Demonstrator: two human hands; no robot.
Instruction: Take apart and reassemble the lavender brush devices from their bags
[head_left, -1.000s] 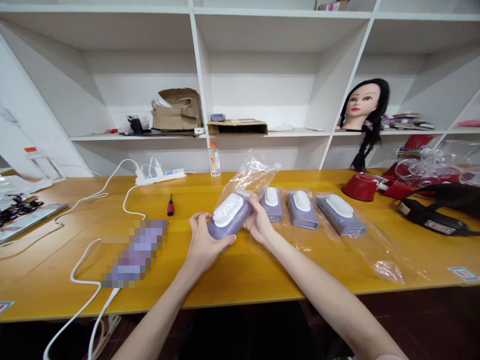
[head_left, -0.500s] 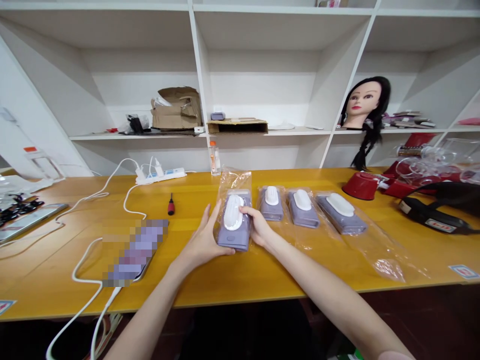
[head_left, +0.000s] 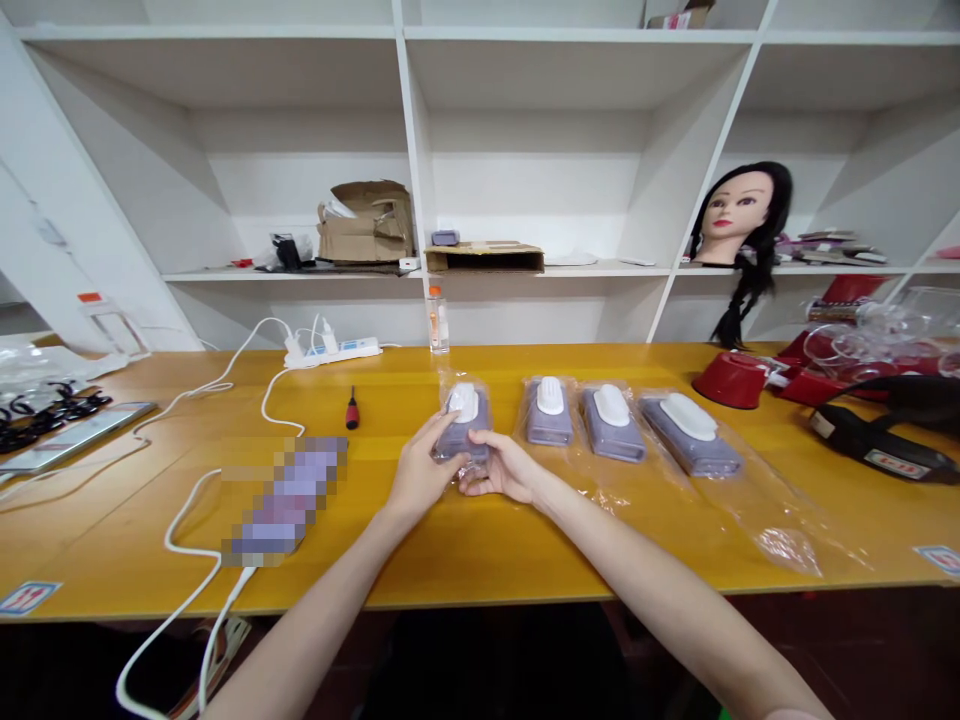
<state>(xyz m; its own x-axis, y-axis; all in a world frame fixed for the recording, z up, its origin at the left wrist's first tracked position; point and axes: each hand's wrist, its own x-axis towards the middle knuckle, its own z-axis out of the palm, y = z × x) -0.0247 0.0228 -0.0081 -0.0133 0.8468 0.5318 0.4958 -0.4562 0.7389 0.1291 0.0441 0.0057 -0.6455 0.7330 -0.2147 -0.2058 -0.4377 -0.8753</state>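
Note:
Between my hands is a purple-grey block-shaped item (head_left: 474, 415) with a white ribbed oval piece on top, inside a clear plastic bag. My left hand (head_left: 424, 465) is closed on its left side, fingertips near the white piece and thumb at the near end. My right hand (head_left: 506, 465) grips the near right corner, thumb on top and fingers curled under the near end by the bag's plastic. To the right lie three similar bagged items in a row: a near one (head_left: 550, 412), a middle one (head_left: 613, 420) and a far-right one (head_left: 691, 432).
A red-and-black screwdriver (head_left: 352, 410) and a cabled phone (head_left: 289, 500) lie left. A power strip (head_left: 334, 352) and a clear bottle (head_left: 438, 322) stand at the back. Red holders (head_left: 731, 380) and a black strap (head_left: 885, 435) lie right. Shelves (head_left: 525, 160) rise behind.
The bagged item has moved away from me and down towards the table, now lying flatter. My right hand has shifted from its right side to its near end.

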